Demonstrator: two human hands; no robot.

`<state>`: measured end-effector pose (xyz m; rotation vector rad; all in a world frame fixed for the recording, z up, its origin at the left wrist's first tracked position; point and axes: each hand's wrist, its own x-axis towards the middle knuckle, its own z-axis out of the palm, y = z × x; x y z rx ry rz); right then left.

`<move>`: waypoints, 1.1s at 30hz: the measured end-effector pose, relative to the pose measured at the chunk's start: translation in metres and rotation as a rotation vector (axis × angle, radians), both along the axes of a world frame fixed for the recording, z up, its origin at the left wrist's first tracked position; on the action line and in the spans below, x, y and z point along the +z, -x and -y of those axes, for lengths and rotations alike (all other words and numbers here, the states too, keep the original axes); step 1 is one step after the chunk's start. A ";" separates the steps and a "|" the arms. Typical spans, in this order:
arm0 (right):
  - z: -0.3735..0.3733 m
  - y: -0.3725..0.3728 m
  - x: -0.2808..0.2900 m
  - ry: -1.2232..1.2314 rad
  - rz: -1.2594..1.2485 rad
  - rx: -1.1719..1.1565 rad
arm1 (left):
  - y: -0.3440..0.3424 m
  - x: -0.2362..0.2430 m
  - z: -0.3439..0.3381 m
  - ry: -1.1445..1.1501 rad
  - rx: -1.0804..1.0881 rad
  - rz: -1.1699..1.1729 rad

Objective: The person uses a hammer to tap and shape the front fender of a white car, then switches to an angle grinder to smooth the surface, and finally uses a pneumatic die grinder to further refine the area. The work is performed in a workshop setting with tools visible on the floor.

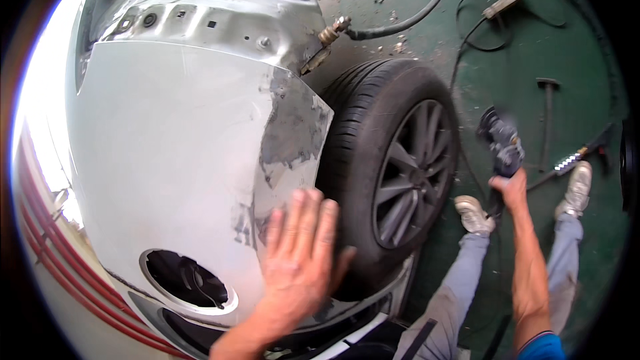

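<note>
A white car body panel fills the left, with a grey, patchy sanded strip along its right edge and an oval opening lower down. My left hand is over the lower part of that strip, palm down, fingers spread, seemingly resting on the panel. My right hand grips a dark, dusty power tool, slightly blurred, held over the floor right of the wheel.
A hose with a brass fitting curves by the bare metal bodywork. A power strip with cables, a hammer-like tool and a lit work lamp lie on the green floor. My legs and shoes are at lower right; red tubes line the left.
</note>
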<state>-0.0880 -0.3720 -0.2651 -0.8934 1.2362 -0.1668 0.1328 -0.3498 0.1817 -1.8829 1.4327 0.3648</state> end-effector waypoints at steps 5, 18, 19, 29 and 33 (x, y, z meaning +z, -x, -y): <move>0.026 0.021 0.171 0.057 0.340 -0.014 | 0.102 -0.095 -0.082 0.320 0.582 -0.676; 0.083 0.049 0.150 0.231 0.062 -0.144 | 0.232 -0.181 -0.127 0.275 1.163 -1.007; 0.088 0.054 0.149 0.239 0.021 -0.140 | 0.246 -0.169 -0.135 0.252 1.185 -1.013; 0.145 0.098 0.220 0.163 0.146 0.024 | 0.334 -0.071 -0.117 0.498 1.374 -0.860; 0.189 0.080 0.328 0.223 0.244 0.397 | 0.283 -0.059 -0.042 0.717 1.307 -0.918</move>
